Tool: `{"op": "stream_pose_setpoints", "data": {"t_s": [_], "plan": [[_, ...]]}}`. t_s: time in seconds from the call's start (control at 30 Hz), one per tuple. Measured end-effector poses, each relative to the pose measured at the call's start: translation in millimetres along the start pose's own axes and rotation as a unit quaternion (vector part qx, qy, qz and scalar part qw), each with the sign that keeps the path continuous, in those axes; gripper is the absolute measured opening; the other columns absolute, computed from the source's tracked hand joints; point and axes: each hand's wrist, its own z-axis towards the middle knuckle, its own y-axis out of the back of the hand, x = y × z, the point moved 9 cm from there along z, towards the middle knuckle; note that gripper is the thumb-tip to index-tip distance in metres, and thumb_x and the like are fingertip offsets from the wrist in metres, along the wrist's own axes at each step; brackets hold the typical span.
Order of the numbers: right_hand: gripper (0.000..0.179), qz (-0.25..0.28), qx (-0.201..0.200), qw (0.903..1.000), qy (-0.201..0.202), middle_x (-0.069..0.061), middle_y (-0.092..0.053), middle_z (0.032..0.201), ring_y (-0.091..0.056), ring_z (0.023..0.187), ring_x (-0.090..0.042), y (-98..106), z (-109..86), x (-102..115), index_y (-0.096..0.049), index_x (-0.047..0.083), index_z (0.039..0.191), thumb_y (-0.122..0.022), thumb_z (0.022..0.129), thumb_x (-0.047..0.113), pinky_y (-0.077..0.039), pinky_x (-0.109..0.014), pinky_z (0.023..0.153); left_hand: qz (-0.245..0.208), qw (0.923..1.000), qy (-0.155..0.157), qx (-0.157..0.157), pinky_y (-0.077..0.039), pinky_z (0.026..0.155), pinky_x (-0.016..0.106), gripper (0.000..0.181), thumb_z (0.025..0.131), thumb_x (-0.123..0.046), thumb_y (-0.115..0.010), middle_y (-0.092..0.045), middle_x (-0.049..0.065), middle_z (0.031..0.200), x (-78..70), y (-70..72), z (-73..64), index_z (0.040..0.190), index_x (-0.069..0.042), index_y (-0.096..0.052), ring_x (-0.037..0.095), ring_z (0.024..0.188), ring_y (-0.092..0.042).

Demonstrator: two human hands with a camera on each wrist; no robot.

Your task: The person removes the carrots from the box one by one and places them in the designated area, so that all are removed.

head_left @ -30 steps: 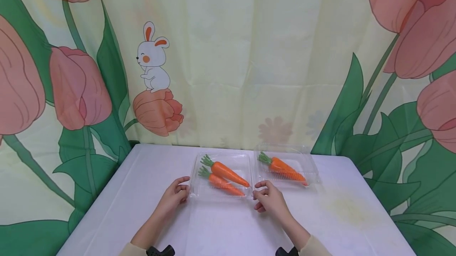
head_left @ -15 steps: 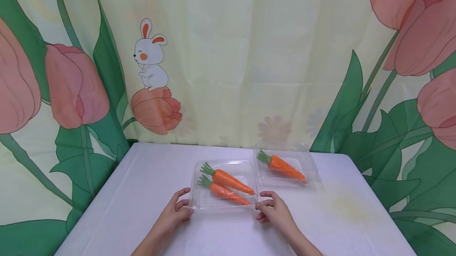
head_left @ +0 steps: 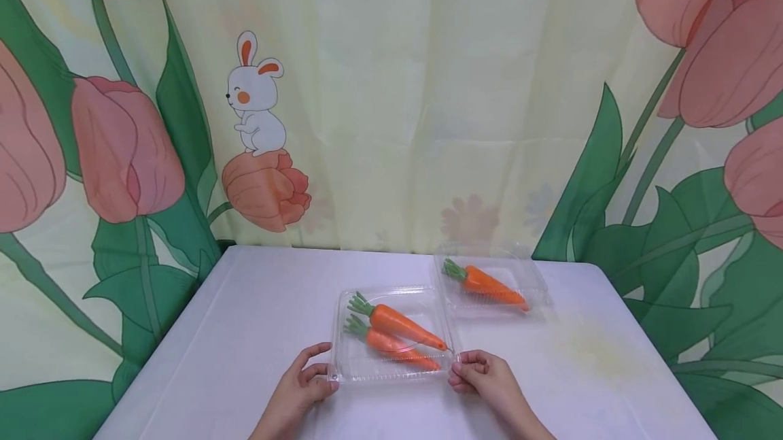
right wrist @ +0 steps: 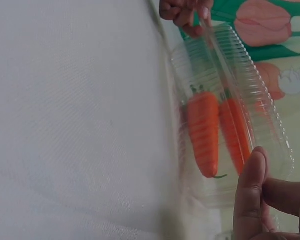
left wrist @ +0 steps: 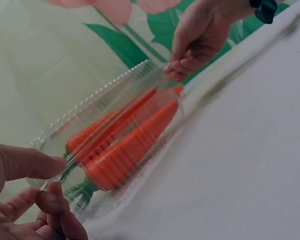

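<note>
Here I've got the left hand (head_left: 298, 385) and right hand (head_left: 487, 379), fingers pinching the clear box (head_left: 391, 377) of two carrots (head_left: 405, 326) at its near corners, second box (head_left: 520, 277) by the far edge of the tabletop (head_left: 263, 311).

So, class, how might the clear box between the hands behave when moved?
The clear box would probably flex, looking thin-walled. Being glossy, it may feel slippery. The two carrots inside look loose, so they could slide.
</note>
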Motion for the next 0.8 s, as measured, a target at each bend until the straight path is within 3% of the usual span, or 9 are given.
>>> {"op": "stream_pose_setpoints", "data": {"t_s": [0.33,0.53,0.8], "plan": [[0.022,0.042,0.034,0.9972,-0.052,-0.005,-0.075,0.087,-0.072,0.081,-0.012,-0.2,-9.5,-20.2,-0.064,-0.008,0.109,-0.061,0.104,0.012,-0.062,-0.029,0.077,0.003,0.9999,-0.001,-0.015,-0.053,0.073,0.029,0.065,0.086,-0.01,-0.078,-0.071,0.004,0.107,8.4,3.5,-13.0,0.143,0.005,-0.049,0.015,0.092,-0.065],[0.023,0.064,0.05,0.995,-0.059,-0.004,-0.073,0.088,-0.071,0.082,-0.012,-2.7,-12.4,-22.6,-0.065,-0.007,0.109,-0.059,0.106,0.015,-0.061,-0.03,0.078,-0.01,0.9999,-0.008,-0.008,-0.055,0.075,0.027,0.063,0.088,-0.008,-0.077,-0.07,0.005,0.11,13.6,2.9,-14.8,0.141,0.01,-0.049,0.014,0.096,-0.064],[0.025,0.05,0.058,0.996,-0.047,-0.002,-0.069,0.089,-0.07,0.083,-0.012,-2.7,-13.2,-17.9,-0.065,-0.006,0.107,-0.057,0.107,0.017,-0.061,-0.029,0.079,-0.023,0.9996,-0.015,-0.005,-0.055,0.072,0.023,0.056,0.088,-0.001,-0.076,-0.068,0.002,0.104,14.6,0.5,-14.5,0.136,0.014,-0.051,0.013,0.092,-0.063]]}}
